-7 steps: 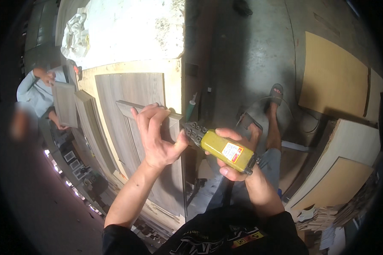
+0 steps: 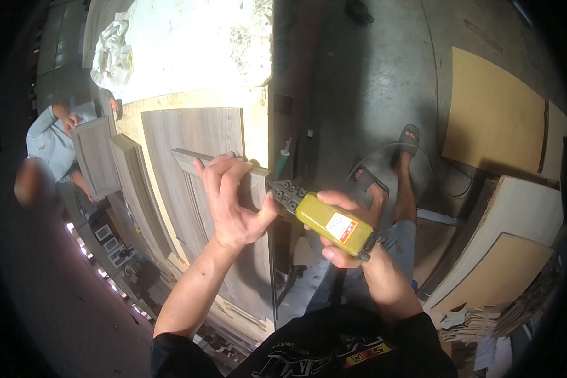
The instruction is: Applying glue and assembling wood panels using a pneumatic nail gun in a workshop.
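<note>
R hand (image 2: 354,206) clamped round a boxy yellow handheld tool (image 2: 318,211), L hand (image 2: 230,205) over the grey-brown wood-grain panel (image 2: 252,261) on the pale wooden bench (image 2: 258,120), can't tell if pinched, & w/ thumb (image 2: 268,211) beside the tool's dark metal head (image 2: 288,196), a slip could nip it.

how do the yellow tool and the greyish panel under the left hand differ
The tool is compact and rounded; the panel is larger and flat. The tool's casing is yellow; the panel is greyish. The right hand grips the tool; the left hand rests on the panel. Both are touched by hand.
</note>
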Demonstrator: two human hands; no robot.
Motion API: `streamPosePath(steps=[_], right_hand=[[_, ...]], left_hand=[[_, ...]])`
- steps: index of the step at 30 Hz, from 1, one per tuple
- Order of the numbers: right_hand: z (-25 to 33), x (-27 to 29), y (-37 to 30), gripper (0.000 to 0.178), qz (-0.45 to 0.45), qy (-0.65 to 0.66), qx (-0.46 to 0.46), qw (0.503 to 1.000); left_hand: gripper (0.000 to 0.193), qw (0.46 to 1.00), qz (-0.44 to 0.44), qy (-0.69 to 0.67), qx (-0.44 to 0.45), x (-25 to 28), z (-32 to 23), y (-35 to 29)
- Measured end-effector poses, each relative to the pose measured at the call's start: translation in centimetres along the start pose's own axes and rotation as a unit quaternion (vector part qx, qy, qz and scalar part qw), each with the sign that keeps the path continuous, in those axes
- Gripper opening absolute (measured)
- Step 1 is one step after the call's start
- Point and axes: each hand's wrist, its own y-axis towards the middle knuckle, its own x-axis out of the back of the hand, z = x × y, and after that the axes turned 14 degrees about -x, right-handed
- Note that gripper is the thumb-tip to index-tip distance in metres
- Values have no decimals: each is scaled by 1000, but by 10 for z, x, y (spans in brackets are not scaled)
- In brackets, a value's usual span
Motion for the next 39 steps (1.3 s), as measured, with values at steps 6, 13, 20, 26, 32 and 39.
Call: streamPosePath(steps=[6,13,20,26,32,39], right_hand=[[0,13,-11,94,52,55,49,996],[35,41,-31,85,-18,-4,15,1000],[86,61,-21,88,-49,12,-59,997],[150,67,11,102,-62,-36,-146,987],[208,66,70,103,-53,-252,-70,964],[289,17,157,86,28,-454,95,885]], left_hand=[[57,1000,-14,-13,6,-1,-5,6],[45,997,-19,-32,74,1,-12,17],[44,996,3,-87,36,11,-25,-7],[78,912,-112,37,393,13,-18,-28],[73,761,-145,31,631,-1,20,-4],[65,757,-169,44,629,-5,23,1]])
